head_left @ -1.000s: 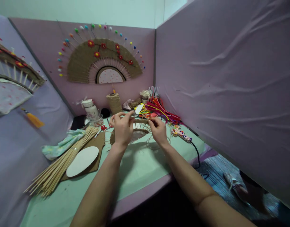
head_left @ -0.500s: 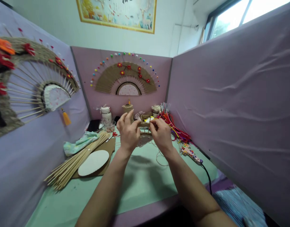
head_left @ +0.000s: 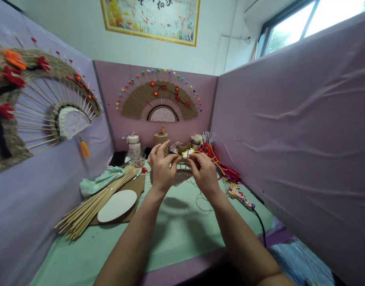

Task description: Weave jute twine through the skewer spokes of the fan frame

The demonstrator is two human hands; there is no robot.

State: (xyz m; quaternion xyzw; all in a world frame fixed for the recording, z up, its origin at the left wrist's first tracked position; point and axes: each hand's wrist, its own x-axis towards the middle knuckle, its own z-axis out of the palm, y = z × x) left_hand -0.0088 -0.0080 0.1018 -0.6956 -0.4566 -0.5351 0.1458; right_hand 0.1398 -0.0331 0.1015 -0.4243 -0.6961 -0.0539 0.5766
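Between my two hands, above the green tabletop, is a small woven fan piece [head_left: 184, 176] with short sticks and a twine-wrapped edge. My left hand [head_left: 162, 169] pinches its upper edge between thumb and index finger, the other fingers raised. My right hand [head_left: 204, 170] pinches the same edge a little to the right, beside a short upright stick. Much of the piece is hidden behind my fingers. A thin loop of twine [head_left: 202, 204] trails below onto the table.
Bamboo sticks [head_left: 96, 204] and a white oval card [head_left: 117, 205] lie on brown cardboard at left. At right are a patterned glue gun [head_left: 240, 198] and red pipe cleaners [head_left: 219, 161]. A bottle [head_left: 134, 147] and twine spool [head_left: 161, 139] stand behind. Decorated fans hang on the partitions.
The camera view has shifted slightly. Both hands keep their pinch on the piece, with the fingertips slightly lower and the piece's edge tilted a little differently.
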